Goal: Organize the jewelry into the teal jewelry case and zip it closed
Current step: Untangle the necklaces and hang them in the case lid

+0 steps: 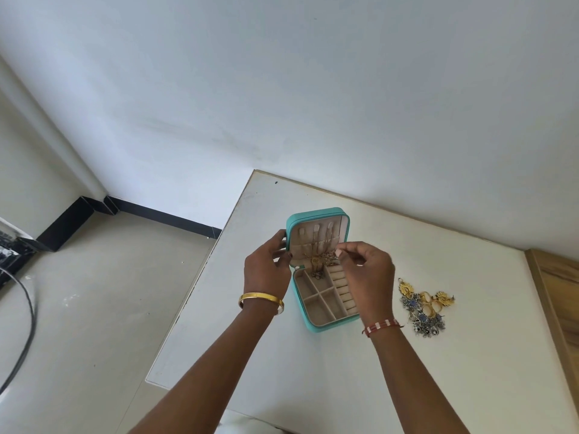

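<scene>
On a white surface [407,371] set against a pale wall, the teal jewelry case [316,327] lies open just left of middle, its long axis running from the near edge toward the far wall, tilted slightly left. The lid [313,214] stands upright at the far end with its lining facing the person; the tray lies flat at the near end. The left hand [266,267] steadies the lid's left edge, fingers curled on it. The right hand [366,267] holds a closed grip, thumb and fingertips pinching a fine gold chain [316,261] against the lid's hook panel. Chains already hang there, and one pendant dangles into the tray's far compartment. The other compartments and the ring rolls [343,291] look unfilled. Just right of the case, apart from it, a heap of gold and blue-stoned earrings and rings [423,308] waits. By this showing the job is early: necklaces under way, the heap unsorted, the zip not yet run.
</scene>
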The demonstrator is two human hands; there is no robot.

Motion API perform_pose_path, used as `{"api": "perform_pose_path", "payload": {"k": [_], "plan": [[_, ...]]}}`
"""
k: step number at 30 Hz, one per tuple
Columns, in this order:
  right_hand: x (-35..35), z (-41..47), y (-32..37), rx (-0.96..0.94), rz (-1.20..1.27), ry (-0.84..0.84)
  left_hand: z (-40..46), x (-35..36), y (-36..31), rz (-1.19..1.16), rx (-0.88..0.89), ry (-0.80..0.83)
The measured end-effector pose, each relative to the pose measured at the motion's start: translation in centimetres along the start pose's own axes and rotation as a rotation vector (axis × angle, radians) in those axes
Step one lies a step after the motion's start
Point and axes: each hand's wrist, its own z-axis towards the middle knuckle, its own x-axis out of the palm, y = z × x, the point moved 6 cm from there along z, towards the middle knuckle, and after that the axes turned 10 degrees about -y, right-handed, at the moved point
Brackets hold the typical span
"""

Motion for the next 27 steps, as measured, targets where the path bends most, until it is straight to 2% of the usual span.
{"api": "perform_pose_path", "payload": {"k": [6,11,16,27], "plan": [[3.3,-2.2,1.7,-0.263,-0.319,0.122,0.0,0.0,0.1,-0.001,0.001,-0.005],[4.4,-1.7,3.5,-0.454,-0.456,0.033,0.0,-0.1,0.3,-0.006,0.014,-0.013],[5.1,-1.6,3.3,-0.513,-0.479,-0.003,0.3,0.0,0.3,-0.011,0.018,-0.025],[5.9,-2.3,2.6,-0.559,-0.476,0.034,0.4,0.0,0.3,-0.006,0.003,-0.007]]}}
